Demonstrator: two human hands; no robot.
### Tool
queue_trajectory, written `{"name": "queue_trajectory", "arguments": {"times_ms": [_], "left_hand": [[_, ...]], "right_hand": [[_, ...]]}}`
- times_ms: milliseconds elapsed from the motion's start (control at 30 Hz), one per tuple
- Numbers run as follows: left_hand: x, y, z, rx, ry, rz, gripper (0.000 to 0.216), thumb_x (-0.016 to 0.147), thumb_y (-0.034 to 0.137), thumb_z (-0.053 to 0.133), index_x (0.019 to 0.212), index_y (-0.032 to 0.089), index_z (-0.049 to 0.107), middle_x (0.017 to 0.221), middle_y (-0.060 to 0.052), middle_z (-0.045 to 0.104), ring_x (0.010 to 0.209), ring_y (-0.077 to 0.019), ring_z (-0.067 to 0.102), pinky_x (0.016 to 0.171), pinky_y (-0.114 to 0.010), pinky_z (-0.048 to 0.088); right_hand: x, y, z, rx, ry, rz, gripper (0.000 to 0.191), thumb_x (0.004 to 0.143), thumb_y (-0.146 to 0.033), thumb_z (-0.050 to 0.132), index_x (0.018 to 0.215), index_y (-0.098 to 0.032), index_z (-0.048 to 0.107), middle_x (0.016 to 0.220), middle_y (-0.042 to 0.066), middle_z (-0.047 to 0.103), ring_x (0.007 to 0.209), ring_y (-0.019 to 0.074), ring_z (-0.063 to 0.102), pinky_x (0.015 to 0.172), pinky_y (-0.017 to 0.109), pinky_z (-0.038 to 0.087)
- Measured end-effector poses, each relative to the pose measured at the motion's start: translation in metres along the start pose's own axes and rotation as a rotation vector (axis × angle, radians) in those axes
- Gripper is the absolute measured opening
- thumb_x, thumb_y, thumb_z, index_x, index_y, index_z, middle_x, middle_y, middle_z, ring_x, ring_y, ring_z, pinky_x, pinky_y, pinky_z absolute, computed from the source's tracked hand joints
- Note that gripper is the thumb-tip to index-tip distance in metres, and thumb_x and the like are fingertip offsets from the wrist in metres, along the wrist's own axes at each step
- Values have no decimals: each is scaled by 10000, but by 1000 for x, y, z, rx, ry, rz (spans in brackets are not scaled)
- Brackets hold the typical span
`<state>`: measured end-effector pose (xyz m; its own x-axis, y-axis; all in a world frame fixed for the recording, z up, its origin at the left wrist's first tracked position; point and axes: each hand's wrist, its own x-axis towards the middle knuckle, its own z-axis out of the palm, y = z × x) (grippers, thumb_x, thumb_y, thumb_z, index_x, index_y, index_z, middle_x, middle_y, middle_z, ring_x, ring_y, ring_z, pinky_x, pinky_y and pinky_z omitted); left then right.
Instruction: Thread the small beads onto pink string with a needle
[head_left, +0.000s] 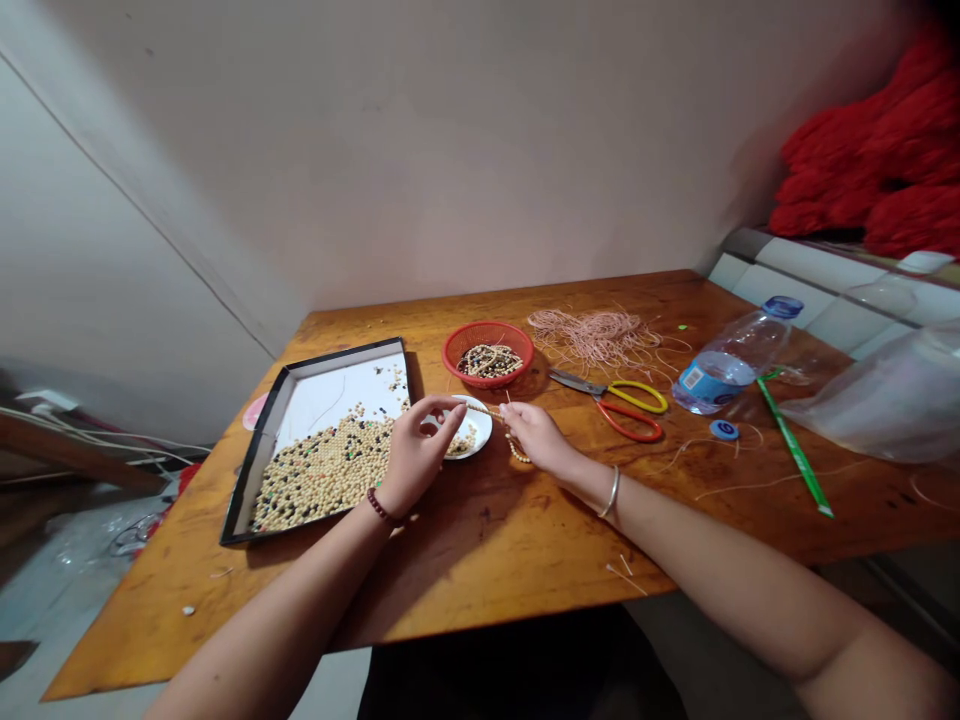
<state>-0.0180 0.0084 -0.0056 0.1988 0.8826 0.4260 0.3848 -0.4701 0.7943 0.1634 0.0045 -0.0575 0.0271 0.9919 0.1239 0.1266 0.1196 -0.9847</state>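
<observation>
A string of small tan beads (480, 408) stretches between my two hands, above a white plate (482, 437) with loose beads on it. My left hand (421, 440) pinches one end between thumb and fingertips. Closed on the other part is my right hand (534, 432), and a beaded length hangs below it to the table. Left of my left hand lies a black-edged tray (247, 478) holding many loose tan and dark beads. Behind the plate is a red plastic basket (487, 332) with beaded strands inside.
Scissors (609, 392) with yellow and red handles lie right of the basket, before a tangle of pink cord (596, 335). Further right are a tilted water bottle (731, 360), its blue cap (724, 429), a green strip (795, 445) and a plastic bag (885, 400). A wall rises behind the table.
</observation>
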Motion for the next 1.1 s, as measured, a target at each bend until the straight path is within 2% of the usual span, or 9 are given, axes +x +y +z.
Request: {"name": "queue_trajectory", "arguments": {"times_ms": [167,433,600,800,933,1100], "left_hand": [[-3,1,3,-150,18,1,193,800,363,663,844,177,690,803,-36,661,702,-133,587,578,-202,473],[-4,0,5,-300,78,-7,161,818,334,653,843,175,645,841,-37,629,789,-135,588,639,-200,480],[-3,0,6,-327,129,-57,190,819,354,651,814,166,622,749,-16,590,671,-106,539,570,-186,432],[-1,-4,7,-456,198,-119,183,804,347,670,831,172,623,786,-12,575,648,-89,499,549,-176,406],[1,-7,8,-553,220,-171,187,787,338,688,824,175,605,789,-2,555,618,-77,470,517,-165,385],[1,-6,7,-538,211,-174,201,790,341,681,815,168,583,780,-6,554,602,-74,451,505,-164,373]], "right_hand": [[-3,1,5,64,-41,23,459,806,-622,464,662,-187,481,578,-29,432,517,102,392,475,226,326],[-4,-6,1,62,24,-4,450,817,-627,439,667,-204,479,477,-72,300,443,100,297,430,231,245],[-5,-9,-1,-18,109,-92,423,847,-565,440,667,-194,532,516,-37,407,501,121,385,488,246,288],[-8,-15,-2,-39,253,-133,370,863,-486,459,678,-183,563,636,16,572,618,148,505,593,257,368],[-10,-17,-3,-31,285,-112,354,862,-470,472,684,-179,565,633,16,581,598,146,506,581,257,363],[-11,-20,-3,-55,314,-124,347,879,-448,461,688,-177,564,645,22,588,622,150,518,609,258,377]]}}
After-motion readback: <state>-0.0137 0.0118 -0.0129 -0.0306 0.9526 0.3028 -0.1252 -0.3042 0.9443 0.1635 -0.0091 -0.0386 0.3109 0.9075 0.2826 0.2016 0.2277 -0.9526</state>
